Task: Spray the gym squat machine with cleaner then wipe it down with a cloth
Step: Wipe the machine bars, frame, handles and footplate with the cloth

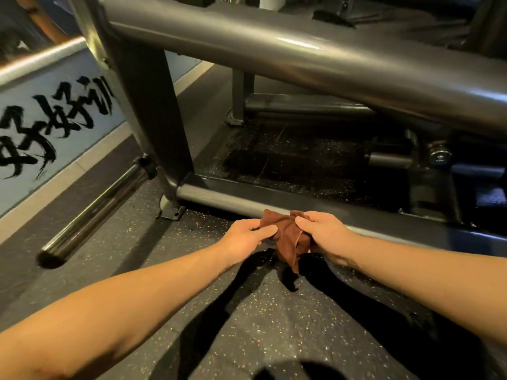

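Observation:
The squat machine is a grey steel frame; its thick upper tube [315, 58] slants across the top, and its low base tube [219, 200] runs along the floor. A brown cloth [288, 237] hangs crumpled just in front of that base tube. My left hand [247, 234] pinches the cloth's left side. My right hand [323, 231] grips its right side, close to the tube. No spray bottle is in view.
A chrome weight peg [93, 209] sticks out low at the left of the frame's upright post [153, 111]. Speckled black rubber flooring [247, 311] lies under my arms. A pale floor strip with black brush lettering [52, 127] runs along the left. Dark machine parts [439, 157] sit at the right.

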Demonstrator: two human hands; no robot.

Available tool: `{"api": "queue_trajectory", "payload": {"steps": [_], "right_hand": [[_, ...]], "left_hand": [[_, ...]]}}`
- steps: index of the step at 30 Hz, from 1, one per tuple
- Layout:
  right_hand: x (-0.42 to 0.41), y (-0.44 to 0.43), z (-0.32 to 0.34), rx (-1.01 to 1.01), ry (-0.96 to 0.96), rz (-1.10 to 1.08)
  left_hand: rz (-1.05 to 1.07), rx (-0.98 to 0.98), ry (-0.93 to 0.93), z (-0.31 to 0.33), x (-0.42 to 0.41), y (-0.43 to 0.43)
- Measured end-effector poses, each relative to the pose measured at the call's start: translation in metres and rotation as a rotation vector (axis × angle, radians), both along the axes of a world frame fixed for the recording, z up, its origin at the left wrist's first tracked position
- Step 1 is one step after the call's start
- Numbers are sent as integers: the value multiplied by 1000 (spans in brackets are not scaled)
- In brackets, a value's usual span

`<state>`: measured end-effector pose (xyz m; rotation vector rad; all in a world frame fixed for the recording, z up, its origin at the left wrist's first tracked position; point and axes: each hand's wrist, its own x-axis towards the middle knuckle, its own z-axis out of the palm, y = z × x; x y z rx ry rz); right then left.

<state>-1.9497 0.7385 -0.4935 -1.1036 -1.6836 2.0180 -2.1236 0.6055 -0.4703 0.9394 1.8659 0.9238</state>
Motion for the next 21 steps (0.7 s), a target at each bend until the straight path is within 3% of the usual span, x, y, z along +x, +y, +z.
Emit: {"api": "queue_trajectory", "payload": {"steps": [9, 14, 21], "right_hand": [[15, -4, -1, -224, 52, -38], [30, 3, 7, -11, -24, 129], [28, 11, 0, -15, 9, -12]], "left_hand": [[70, 1, -55, -13, 2, 17], [45, -12, -16, -16, 8, 23], [50, -54, 88, -13, 11, 21]]}}
